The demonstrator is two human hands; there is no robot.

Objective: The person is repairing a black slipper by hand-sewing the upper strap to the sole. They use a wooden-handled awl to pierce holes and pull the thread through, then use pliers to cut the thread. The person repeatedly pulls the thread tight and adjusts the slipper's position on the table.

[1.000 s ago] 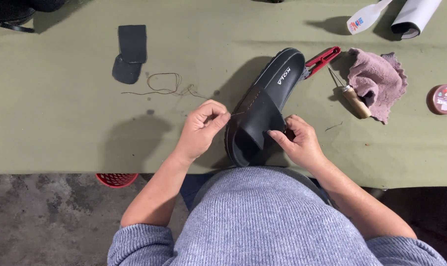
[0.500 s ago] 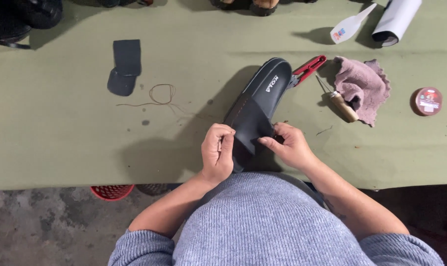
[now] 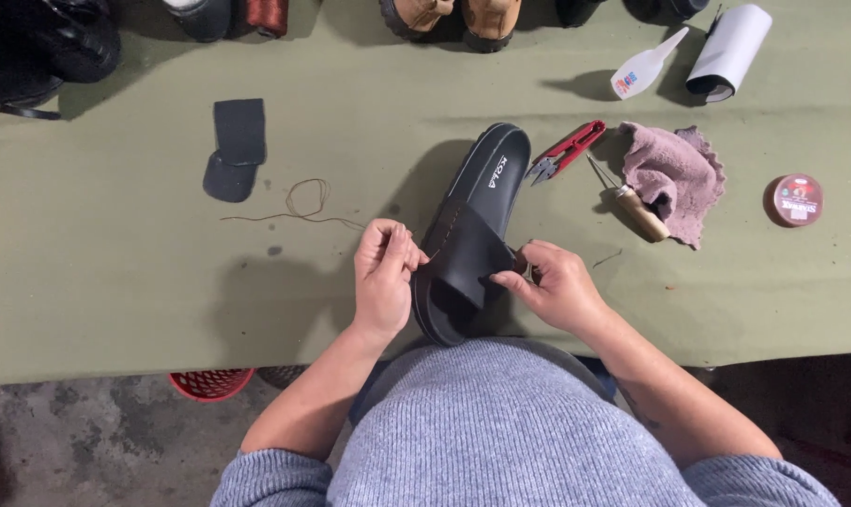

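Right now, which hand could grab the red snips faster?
The right hand, probably. The red snips lie on the table to the right of the black slide sandal, on that hand's side. The left hand would have to cross over the sandal.

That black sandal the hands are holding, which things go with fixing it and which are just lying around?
In use:
black sandal
left hand
right hand
brown thread

Lying about:
red snips
wooden-handled awl
pink cloth
glue bottle
dark patches
round tin
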